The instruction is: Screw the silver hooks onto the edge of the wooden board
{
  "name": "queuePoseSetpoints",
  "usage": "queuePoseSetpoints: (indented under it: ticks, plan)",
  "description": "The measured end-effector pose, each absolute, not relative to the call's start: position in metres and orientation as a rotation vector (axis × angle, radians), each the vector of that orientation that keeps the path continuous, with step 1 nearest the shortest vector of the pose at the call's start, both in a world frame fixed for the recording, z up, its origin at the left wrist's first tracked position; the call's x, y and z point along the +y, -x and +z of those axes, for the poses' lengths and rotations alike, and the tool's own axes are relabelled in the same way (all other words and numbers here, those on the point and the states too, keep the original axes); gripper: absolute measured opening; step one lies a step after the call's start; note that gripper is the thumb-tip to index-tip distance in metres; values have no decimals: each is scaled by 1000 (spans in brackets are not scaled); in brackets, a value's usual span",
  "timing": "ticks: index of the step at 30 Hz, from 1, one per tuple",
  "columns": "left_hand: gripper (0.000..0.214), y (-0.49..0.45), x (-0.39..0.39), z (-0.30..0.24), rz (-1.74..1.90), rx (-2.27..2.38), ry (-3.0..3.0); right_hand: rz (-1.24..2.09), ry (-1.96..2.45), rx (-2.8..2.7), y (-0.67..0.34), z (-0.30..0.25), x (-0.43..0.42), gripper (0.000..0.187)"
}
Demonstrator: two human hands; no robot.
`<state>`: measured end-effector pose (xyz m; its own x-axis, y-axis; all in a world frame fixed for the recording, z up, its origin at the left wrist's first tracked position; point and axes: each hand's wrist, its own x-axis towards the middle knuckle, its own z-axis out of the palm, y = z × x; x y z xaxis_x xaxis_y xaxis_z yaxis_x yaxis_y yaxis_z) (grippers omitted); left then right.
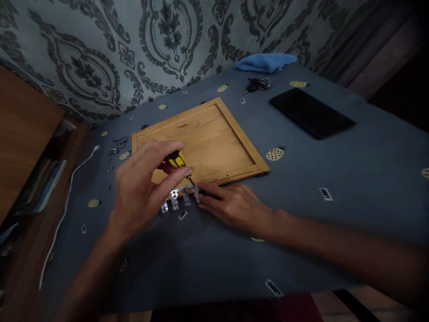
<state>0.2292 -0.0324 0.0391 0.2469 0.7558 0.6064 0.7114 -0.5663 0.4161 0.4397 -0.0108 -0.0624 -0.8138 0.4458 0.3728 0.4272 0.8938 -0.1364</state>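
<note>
My left hand (147, 181) is closed around the yellow-and-black handle of a screwdriver (177, 160), whose tip points down at a row of metal hooks (179, 199). The hooks sit at the near edge of a wooden framed panel (214, 134) lying flat on the blue cloth. My right hand (234, 205) rests flat on the cloth beside the hooks. Its fingertips press on the right end of the hook rack, next to the screwdriver tip.
A black phone (311, 112) lies at the right, keys (256, 84) and a folded blue cloth (266, 61) at the back. Small metal parts (118, 145) and a white cable (72, 179) lie at the left, near a wooden shelf (23, 134). Patterned wallpaper rises behind.
</note>
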Motion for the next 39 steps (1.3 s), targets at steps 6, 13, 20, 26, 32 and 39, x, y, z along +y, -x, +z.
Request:
queuePoseSetpoints:
  ticks: [6,13,20,26,32,39]
  plan:
    - [28,-230,-35,41,1229,1531,-2380,83,644,-2644,-441,-65,-11,26]
    - [26,-230,-33,42,1220,1576,-2465,81,667,-2701,-439,-64,-11,28]
    - [25,-232,-32,41,1270,1599,-2413,64,647,-2646,-440,-63,-10,23]
    - [24,-236,-28,47,1186,1496,-2216,55,624,-2625,-439,-64,-10,24]
    - [21,-235,-26,43,1153,1599,-2422,9,613,-2581,-439,-67,-10,26]
    - [23,-232,-31,47,1119,1543,-2386,25,635,-2587,-441,-67,-11,25]
